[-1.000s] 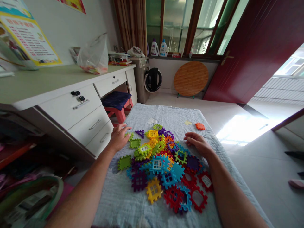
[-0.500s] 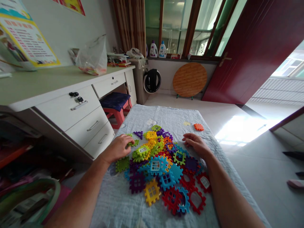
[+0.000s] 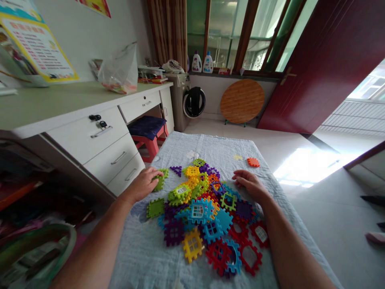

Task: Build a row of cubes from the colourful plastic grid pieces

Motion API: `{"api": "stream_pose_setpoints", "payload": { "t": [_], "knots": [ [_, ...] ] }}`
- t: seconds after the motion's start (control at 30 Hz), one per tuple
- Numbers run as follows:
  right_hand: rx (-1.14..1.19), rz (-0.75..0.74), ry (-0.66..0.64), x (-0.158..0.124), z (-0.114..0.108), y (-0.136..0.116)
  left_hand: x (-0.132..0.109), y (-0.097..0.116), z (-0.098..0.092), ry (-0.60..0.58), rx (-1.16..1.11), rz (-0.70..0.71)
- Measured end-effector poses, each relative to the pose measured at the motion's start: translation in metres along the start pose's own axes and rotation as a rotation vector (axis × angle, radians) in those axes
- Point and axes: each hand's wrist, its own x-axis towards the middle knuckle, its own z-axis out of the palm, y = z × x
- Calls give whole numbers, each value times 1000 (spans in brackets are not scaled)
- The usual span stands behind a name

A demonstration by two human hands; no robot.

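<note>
Nearest, a yellow tile [image 3: 193, 244] sits at the front of the jumbled pile [image 3: 207, 206] on the cloth-covered bench [image 3: 210, 144], and a flat green tile [image 3: 155, 208] lies at its left edge. Just beyond, there's the change: the left hand [image 3: 143, 185] has drawn a second green tile [image 3: 159, 184] leftward, clear of the pile, so green pieces now collect on that side! Its fingers are bent over that tile; whether they grip, I can't tell. Across, the right hand [image 3: 251, 185] stays loosely half-open, nothing visible in it, with an orange piece [image 3: 253, 162] farther off.
</note>
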Motion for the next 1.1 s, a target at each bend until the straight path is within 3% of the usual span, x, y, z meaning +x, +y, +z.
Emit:
{"api": "stream_pose_setpoints", "payload": {
  "t": [0.1,0.37,0.63,0.83,1.1],
  "knots": [
    [-8,2,-3,0,0,0,-4,-4,0,42,108,18],
    [-18,6,5,1,0,-1,-7,-7,-5,-150,67,36],
    [-11,8,11,0,1,-3,-6,-3,-6,-114,94,63],
    [-3,-2,11,1,0,2,22,2,-18,-80,163,102],
    [4,-5,11,2,-1,4,58,-15,-13,-336,253,121]
  ]
}}
